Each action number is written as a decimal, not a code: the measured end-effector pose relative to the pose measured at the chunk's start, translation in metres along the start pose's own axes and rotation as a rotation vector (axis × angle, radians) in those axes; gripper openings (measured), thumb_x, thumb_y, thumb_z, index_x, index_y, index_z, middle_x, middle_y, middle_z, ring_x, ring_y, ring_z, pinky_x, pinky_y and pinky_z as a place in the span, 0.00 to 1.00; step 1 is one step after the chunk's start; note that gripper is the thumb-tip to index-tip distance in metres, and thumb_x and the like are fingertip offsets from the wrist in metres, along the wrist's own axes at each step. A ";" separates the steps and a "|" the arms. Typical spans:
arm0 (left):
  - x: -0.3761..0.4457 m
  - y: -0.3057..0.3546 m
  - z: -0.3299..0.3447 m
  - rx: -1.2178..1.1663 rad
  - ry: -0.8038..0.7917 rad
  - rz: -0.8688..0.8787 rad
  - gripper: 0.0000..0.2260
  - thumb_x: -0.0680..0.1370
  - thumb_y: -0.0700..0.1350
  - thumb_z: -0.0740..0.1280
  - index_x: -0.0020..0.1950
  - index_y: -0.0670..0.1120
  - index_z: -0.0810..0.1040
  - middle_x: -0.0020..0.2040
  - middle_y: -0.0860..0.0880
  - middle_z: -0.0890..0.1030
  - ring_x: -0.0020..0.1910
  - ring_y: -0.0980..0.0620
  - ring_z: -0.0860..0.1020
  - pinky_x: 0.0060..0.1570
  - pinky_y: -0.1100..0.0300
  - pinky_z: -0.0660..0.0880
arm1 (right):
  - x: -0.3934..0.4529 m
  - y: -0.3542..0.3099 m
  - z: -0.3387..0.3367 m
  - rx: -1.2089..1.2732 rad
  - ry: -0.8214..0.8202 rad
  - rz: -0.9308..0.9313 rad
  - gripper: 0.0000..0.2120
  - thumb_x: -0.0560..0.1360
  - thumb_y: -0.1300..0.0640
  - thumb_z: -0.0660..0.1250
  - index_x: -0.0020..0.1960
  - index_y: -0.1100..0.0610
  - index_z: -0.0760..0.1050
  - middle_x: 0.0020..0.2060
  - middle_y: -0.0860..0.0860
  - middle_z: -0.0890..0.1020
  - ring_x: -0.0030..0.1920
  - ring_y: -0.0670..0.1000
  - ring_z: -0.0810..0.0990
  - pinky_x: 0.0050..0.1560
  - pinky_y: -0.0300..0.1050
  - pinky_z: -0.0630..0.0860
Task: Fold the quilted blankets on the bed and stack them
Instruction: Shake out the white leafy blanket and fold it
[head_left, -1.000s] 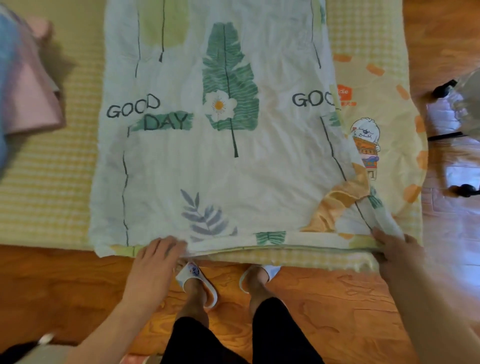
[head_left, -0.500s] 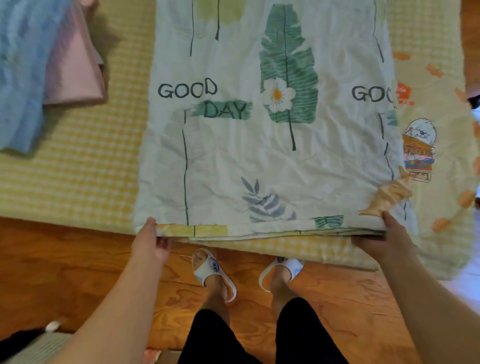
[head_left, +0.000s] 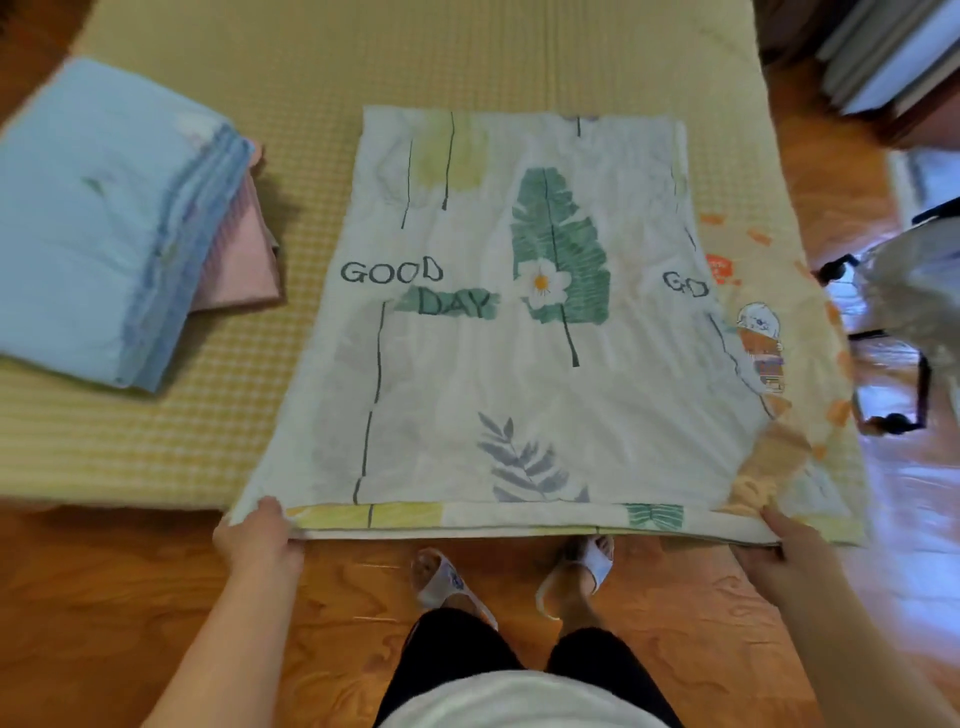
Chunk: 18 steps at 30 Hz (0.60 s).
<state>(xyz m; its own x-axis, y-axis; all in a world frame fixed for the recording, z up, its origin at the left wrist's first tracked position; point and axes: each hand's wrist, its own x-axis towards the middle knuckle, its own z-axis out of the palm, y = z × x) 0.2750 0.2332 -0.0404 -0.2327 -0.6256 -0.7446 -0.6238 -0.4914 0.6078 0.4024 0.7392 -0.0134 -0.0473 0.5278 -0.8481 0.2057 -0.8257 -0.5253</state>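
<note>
At the bed's near edge my left hand (head_left: 258, 538) and right hand (head_left: 779, 548) pinch the half-folded leaf-print blanket (head_left: 498, 364); blue and pink blankets (head_left: 93, 218) already stacked, more folds left.

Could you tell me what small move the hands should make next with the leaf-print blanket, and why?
Probably lift the near edge and carry it toward the far edge. The left hand and right hand each grip a near corner of the leaf-print blanket, which lies flat, wider than the folded stack.
</note>
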 end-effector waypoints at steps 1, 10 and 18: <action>0.009 -0.011 -0.013 0.058 0.006 -0.077 0.22 0.80 0.32 0.65 0.73 0.43 0.70 0.64 0.42 0.78 0.55 0.41 0.79 0.54 0.44 0.78 | -0.007 0.009 -0.015 -0.026 0.079 0.019 0.20 0.83 0.56 0.63 0.73 0.58 0.68 0.67 0.53 0.72 0.64 0.59 0.75 0.53 0.41 0.79; 0.036 -0.011 -0.020 0.385 -0.009 -0.204 0.25 0.76 0.32 0.68 0.72 0.44 0.70 0.66 0.38 0.75 0.57 0.38 0.78 0.31 0.46 0.81 | 0.016 0.032 -0.037 -0.271 0.217 0.205 0.22 0.81 0.62 0.64 0.74 0.59 0.67 0.60 0.57 0.77 0.56 0.57 0.79 0.45 0.49 0.82; 0.014 0.043 0.098 0.284 -0.170 0.020 0.15 0.82 0.38 0.63 0.69 0.40 0.71 0.55 0.35 0.78 0.48 0.40 0.80 0.31 0.51 0.82 | 0.097 -0.035 0.073 -0.288 0.152 0.155 0.06 0.79 0.61 0.66 0.55 0.60 0.73 0.52 0.58 0.80 0.45 0.57 0.80 0.30 0.49 0.82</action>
<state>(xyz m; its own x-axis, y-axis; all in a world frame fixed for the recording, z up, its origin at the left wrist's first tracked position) 0.1714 0.2628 -0.0517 -0.3535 -0.5115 -0.7832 -0.7954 -0.2763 0.5394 0.3196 0.8048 -0.0825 0.1476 0.4422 -0.8847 0.4675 -0.8194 -0.3316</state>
